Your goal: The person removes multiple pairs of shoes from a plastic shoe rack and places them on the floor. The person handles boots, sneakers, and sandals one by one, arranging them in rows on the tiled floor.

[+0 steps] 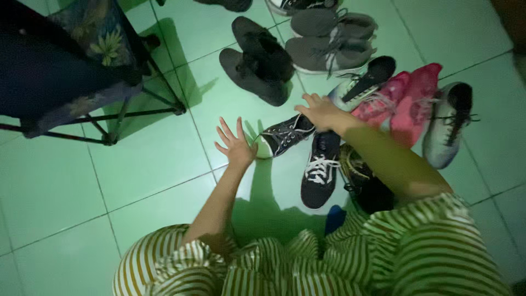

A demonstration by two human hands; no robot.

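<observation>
Two hands (pixel 236 145) (pixel 323 112) above two dark sneakers (pixel 285 135) (pixel 320 167)

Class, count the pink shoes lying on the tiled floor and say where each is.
2: one pink shoe just beyond the right hand, the other pink shoe beside it, next to a grey-white sneaker. Others may be hidden.

The scene is dim with a green cast, lit by one source near the camera that pools on the pale glossy tiled floor (pixel 164 164) and fades towards dark corners. Hard shadows fall beneath the outstretched arms and behind the folding metal-framed stool (pixel 82 71); detail is soft and grainy, with slight bending of the tile lines at the edges.
</observation>
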